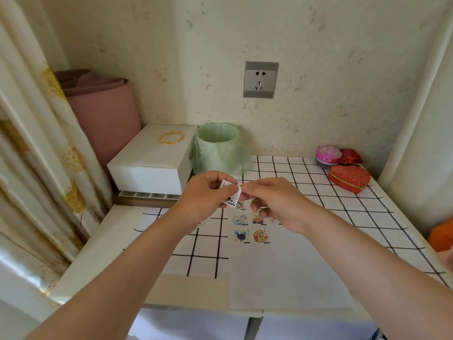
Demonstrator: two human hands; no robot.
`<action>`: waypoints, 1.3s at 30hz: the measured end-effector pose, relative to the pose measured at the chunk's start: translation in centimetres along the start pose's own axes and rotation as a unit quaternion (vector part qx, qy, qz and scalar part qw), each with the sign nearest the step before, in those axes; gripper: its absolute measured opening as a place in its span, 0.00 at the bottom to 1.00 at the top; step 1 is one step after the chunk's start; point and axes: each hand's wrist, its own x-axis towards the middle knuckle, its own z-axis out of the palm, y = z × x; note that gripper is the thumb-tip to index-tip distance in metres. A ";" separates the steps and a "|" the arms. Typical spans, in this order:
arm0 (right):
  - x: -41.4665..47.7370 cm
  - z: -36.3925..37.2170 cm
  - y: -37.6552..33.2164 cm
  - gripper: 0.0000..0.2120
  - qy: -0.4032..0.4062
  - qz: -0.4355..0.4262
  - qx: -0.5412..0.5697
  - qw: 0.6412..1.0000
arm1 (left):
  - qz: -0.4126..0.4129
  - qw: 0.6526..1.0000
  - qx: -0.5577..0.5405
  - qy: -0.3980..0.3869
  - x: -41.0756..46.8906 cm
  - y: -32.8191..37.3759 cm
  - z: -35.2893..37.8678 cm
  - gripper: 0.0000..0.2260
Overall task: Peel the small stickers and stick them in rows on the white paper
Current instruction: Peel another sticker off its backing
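Left hand: fingers curled, pinching the sticker slip.
Right hand: thumb and forefinger pinch the slip's curling 3 o'clock edge.
Paper: lies flat below the hands; stuck stickers cluster toward its 11 o'clock corner.
Risk: a sharp pull could tear the sticker or fold it onto itself.

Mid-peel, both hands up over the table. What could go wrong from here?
1. The small white sticker square, pinched between the left hand and right hand, looks curled; it could fold onto itself or cling to a fingertip.
2. The hands hide part of the colourful cartoon stickers on the white paper sheet, so the next one might land crooked or overlapping.
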 end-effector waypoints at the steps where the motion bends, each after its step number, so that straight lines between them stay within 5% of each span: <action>1: 0.0 0.1 0.0 0.08 0.003 -0.003 -0.006 1.000 | 0.000 1.000 0.001 -0.001 -0.1 0.0 0.0 0.03; 13: -0.4 0.1 -0.4 0.08 -0.002 -0.006 0.044 0.999 | -0.013 0.999 -0.050 -0.003 -0.1 0.6 -0.3 0.03; 39: -1.4 1.1 -0.9 0.12 0.085 -0.124 -0.137 0.979 | 0.037 0.999 -0.005 0.015 -0.6 0.6 0.4 0.04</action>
